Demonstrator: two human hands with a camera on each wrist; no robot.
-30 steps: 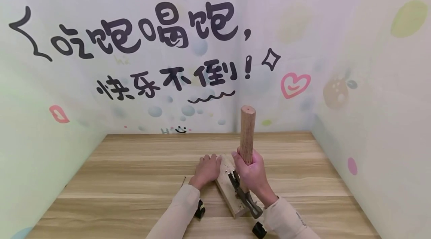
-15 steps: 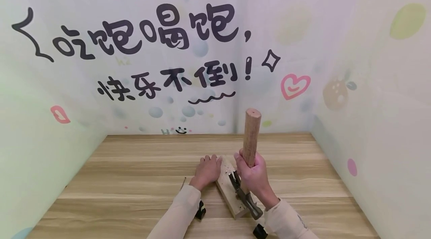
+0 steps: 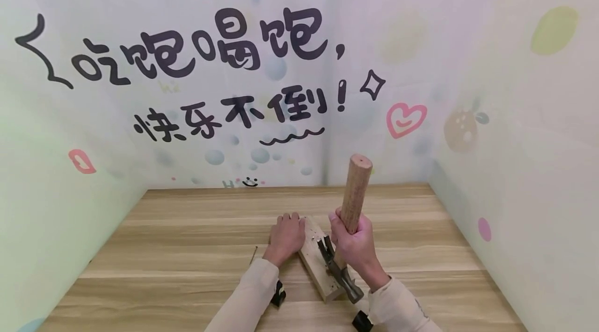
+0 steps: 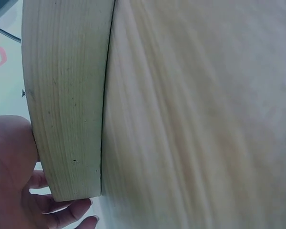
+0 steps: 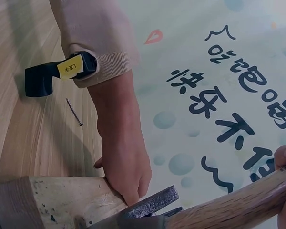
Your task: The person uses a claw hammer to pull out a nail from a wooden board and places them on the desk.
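Note:
A pale wooden board [image 3: 311, 264] lies at an angle on the table. My left hand [image 3: 286, 236] grips its far end; in the left wrist view, fingers [image 4: 69, 213] curl round that end of the board [image 4: 69, 109]. My right hand [image 3: 355, 241] holds a claw hammer by its wooden handle [image 3: 356, 194], which points up and leans right. The hammer's dark head [image 3: 341, 275] sits low over the board, claw toward the far end. Beside the claw a nail head [image 3: 313, 238] shows; a nail [image 4: 24, 93] also stands up from the board in the left wrist view. The claw's exact contact is hidden.
A loose nail [image 3: 254, 254] lies on the wood-grained table [image 3: 187, 269], left of my left hand. Black wrist cameras sit at the left cuff [image 3: 278, 294] and right cuff [image 3: 362, 320]. A printed curtain [image 3: 234, 114] encloses the back and sides.
The hammer handle has tilted to the right and slightly down, my right hand moving with it, while its head stays near the same spot. My left hand keeps its hold on the board.

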